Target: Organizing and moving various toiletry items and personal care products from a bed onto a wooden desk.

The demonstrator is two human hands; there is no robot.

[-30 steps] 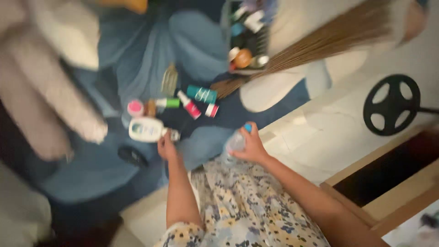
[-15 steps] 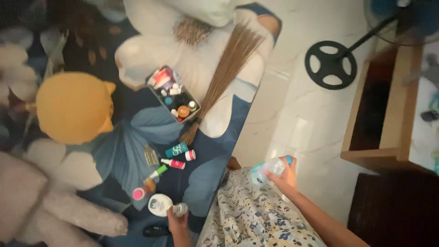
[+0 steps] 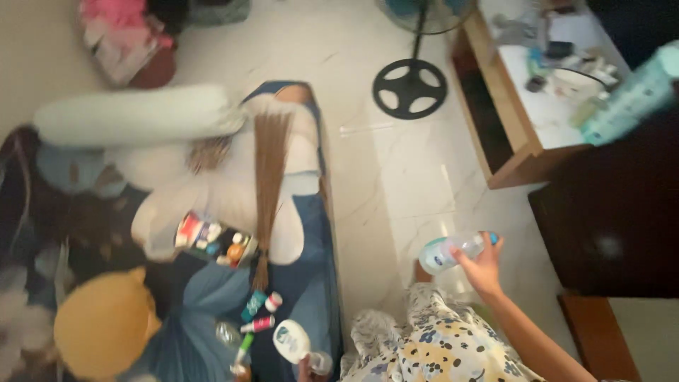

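Head view looks down on a pale marble floor [image 3: 396,177], the widest surface, with a dark blue mattress printed with big white flowers [image 3: 311,233] spread along its left half. A long white bolster pillow [image 3: 134,113] lies across the top of that mattress, and a round mustard-yellow cushion [image 3: 102,325] sits near the lower left corner. At the upper right stands a light wooden low table with a white top [image 3: 516,134], cluttered with small items too blurred to tell, and just left of it the round black base of a pedestal fan [image 3: 410,88] rests on the floor. A brown stick broom [image 3: 269,184] lies lengthwise on the mattress, its handle end beside a small rectangular basket packed with little bottles and jars [image 3: 212,240]. Below the basket several loose tubes and bottles, teal, pink and green [image 3: 256,311], lie scattered on the blue fabric. The right hand [image 3: 482,263] is raised over the floor, fingers wrapped tight around a clear plastic bottle with a blue cap [image 3: 453,250], held sideways above the flowered dress. The left hand [image 3: 305,369] is barely visible at the bottom edge, touching a white oval lotion bottle [image 3: 291,341] that lies on the mattress; whether its fingers close on it cannot be told.
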